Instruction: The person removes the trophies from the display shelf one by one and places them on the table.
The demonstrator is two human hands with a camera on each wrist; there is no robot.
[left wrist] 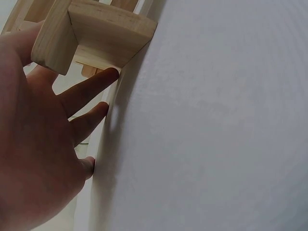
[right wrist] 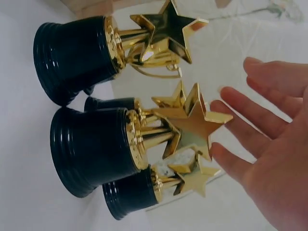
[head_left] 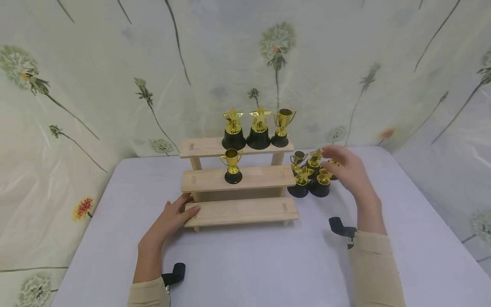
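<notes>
A three-step wooden shelf (head_left: 241, 212) stands on the table. At its left end my left hand (head_left: 170, 219) grips the lowest step, thumb on top of the board; other fingers (left wrist: 89, 91) extend beside it in the left wrist view. My right hand (head_left: 347, 170) hovers with spread fingers over a group of gold-and-black trophies right of the shelf. In the right wrist view its fingertips are right at the star of one star trophy (right wrist: 94, 147); another star trophy (right wrist: 74, 53) stands beside it. A small cup trophy (head_left: 297, 158) is at the back of that group.
Two star trophies (head_left: 234, 140) and a cup trophy (head_left: 281, 140) stand on the top step. One cup trophy (head_left: 232, 175) is on the middle step. Behind the white table (head_left: 245, 264) hangs a flower-patterned cloth (head_left: 222, 55).
</notes>
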